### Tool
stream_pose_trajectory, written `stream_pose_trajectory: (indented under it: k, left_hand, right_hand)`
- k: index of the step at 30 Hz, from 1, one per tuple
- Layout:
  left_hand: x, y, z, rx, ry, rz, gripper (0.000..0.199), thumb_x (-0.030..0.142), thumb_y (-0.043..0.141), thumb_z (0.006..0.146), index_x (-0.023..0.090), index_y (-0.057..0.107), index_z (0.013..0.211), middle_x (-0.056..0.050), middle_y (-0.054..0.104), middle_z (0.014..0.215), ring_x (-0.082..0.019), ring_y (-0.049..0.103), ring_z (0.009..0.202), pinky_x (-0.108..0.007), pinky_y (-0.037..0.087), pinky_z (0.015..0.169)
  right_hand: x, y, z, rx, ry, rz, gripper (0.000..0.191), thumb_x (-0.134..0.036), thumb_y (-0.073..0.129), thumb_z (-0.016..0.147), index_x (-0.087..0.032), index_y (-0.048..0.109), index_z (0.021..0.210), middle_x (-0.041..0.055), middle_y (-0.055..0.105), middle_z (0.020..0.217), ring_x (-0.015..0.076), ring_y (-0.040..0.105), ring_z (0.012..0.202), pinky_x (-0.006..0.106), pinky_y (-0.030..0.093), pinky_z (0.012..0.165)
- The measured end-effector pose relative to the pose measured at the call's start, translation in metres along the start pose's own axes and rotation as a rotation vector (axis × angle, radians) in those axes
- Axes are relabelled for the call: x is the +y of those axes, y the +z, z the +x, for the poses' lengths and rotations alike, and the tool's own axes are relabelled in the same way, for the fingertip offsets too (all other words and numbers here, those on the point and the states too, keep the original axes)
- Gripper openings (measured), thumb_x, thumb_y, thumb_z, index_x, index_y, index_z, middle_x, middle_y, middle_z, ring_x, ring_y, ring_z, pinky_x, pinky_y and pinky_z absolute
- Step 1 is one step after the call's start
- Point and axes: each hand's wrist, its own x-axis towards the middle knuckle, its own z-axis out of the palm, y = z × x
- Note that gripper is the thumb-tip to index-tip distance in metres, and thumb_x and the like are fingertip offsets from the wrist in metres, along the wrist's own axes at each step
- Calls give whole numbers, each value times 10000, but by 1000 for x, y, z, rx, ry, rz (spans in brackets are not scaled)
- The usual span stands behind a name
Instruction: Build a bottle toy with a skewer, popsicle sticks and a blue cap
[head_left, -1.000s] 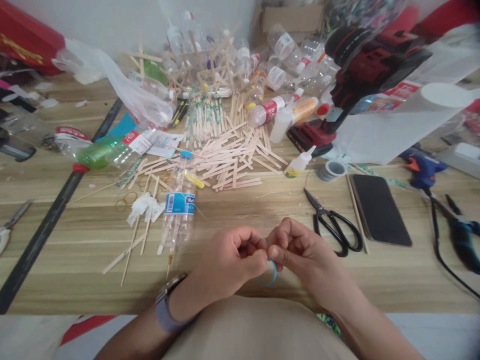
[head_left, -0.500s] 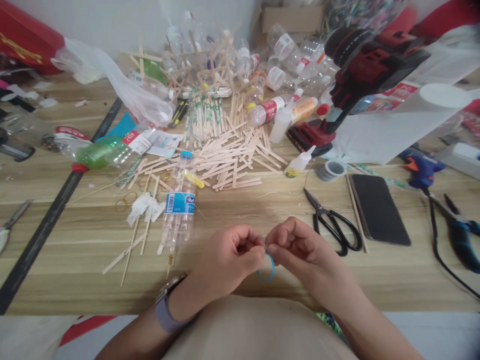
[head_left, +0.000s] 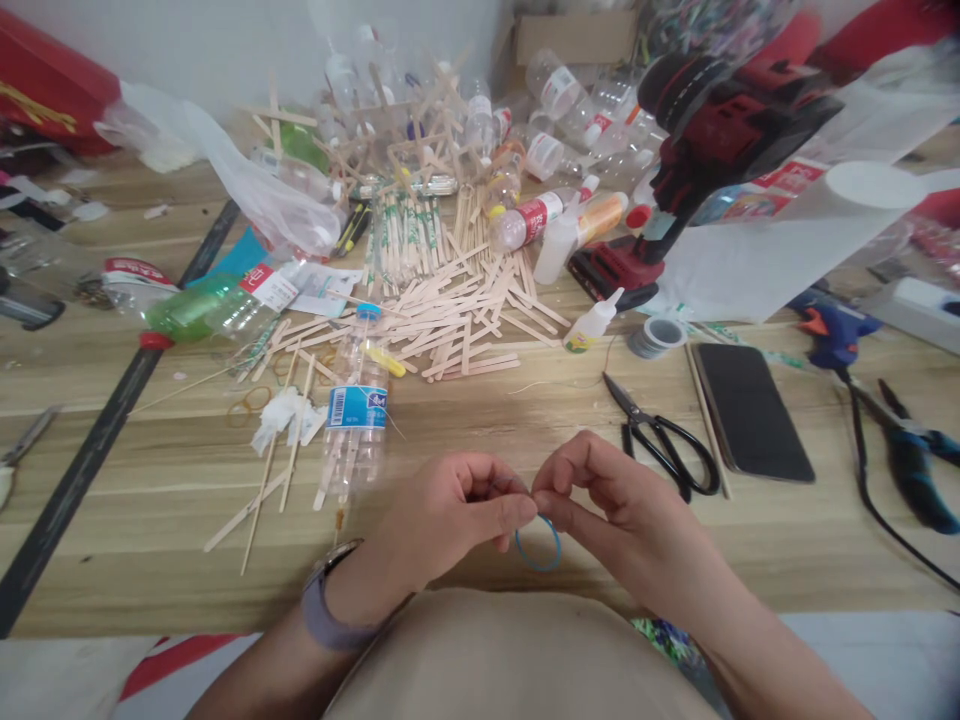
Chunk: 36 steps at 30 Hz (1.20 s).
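Note:
Just above the table's front edge, my left hand (head_left: 457, 515) and my right hand (head_left: 619, 500) meet fingertip to fingertip. Both are closed in a pinch at the top of a thin blue ring (head_left: 541, 570), whose loop hangs below the fingers. Exactly how the ring lies between the fingertips is hidden. Left of my hands lies a clear plastic bottle (head_left: 356, 408) with a blue label and cap, sticks showing on or in it. Black-handled scissors (head_left: 660, 435) rest to the right of my right hand.
Wooden craft sticks (head_left: 465, 310) spread across the middle, with plastic bottles (head_left: 555, 85) piled behind. A red cordless drill (head_left: 720, 120) stands at back right. Further right are a phone (head_left: 754, 410), a blue glue gun (head_left: 832, 330) and pliers (head_left: 919, 470). A glue bottle (head_left: 592, 325) stands near grey tape (head_left: 657, 337).
Both hands stay together at nearly the same spot. The blue ring hangs slightly lower and further right, with more of its loop showing. The whole view has shifted slightly.

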Motion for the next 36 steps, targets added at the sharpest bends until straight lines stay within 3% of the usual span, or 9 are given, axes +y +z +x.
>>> stream_pose_trajectory:
  k: [7,12,16,24,36]
  left_hand:
    - [-7,6,7,5,36,-265,157,315,645,665,174,581,643,80,437,514,-63,308,464,-235,215,474]
    - [-6,8,6,52,48,-214,127,289,604,683,170,590,643,80,424,507,-66,302,478,-231,230,488]
    - [-5,7,3,73,54,-132,156,318,626,717,164,611,692,60,501,569,-70,389,501,-225,279,508]
    - [-4,-1,-1,4,1,-79,163,319,684,716,167,626,703,64,517,546,-69,412,485,-220,262,488]
    - [-11,6,8,41,25,-321,129,274,646,620,169,570,621,87,414,497,-57,264,467,-240,182,476]
  right_hand:
    - [0,8,0,42,-69,21,140,-246,572,891,-247,480,786,-19,595,768,147,578,709,276,459,643]
    - [-1,10,-1,76,-97,-4,151,-228,554,889,-247,468,766,-18,601,746,148,588,701,274,468,637]
    - [-2,8,-2,84,-96,-63,156,-229,563,885,-246,470,761,-17,604,743,148,591,690,268,466,619]
    - [-9,5,-1,68,-106,-131,142,-191,573,850,-242,493,745,-14,623,708,144,595,641,258,460,577]
    - [-4,13,0,95,-66,-38,121,-236,569,877,-238,514,769,-3,630,751,155,611,703,274,485,631]
